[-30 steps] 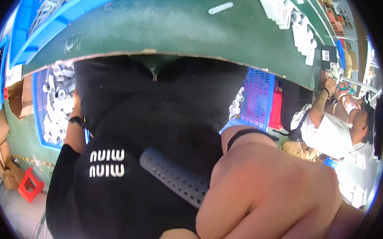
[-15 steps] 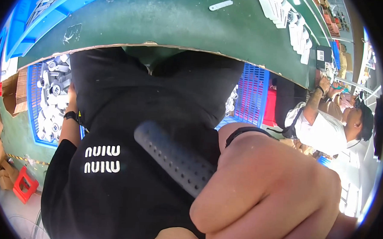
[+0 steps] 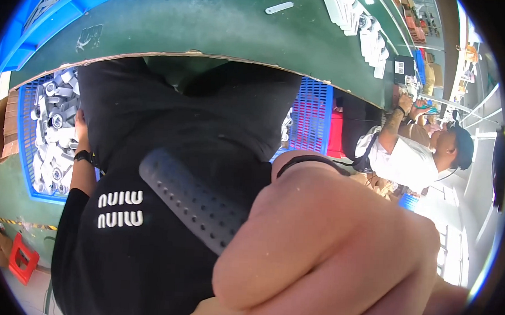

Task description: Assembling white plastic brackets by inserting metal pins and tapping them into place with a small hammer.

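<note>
My right hand (image 3: 327, 251) is raised very close in the lower right, its fingers curled into a fist. A dark grey band (image 3: 186, 199) with rows of small holes and a rounded end sticks out from behind the fist, over my black shirt (image 3: 163, 272). The grip itself is hidden behind the knuckles. My left hand (image 3: 81, 128) hangs low at my left side, between my thigh and a blue crate (image 3: 24, 147) full of white and grey plastic parts (image 3: 54, 126). Its fingers are mostly hidden.
A green table (image 3: 213, 32) lies ahead, with a blue tray (image 3: 49, 30) at left and white parts (image 3: 373, 47) at right. Another blue crate (image 3: 313, 115) stands under the table. A co-worker in white (image 3: 410, 159) works at right. A red stool (image 3: 22, 260) stands lower left.
The view has shifted, so table and crates sit further left. My right fist and the perforated band have also moved left across my shirt. The left hand stays beside the crate.
</note>
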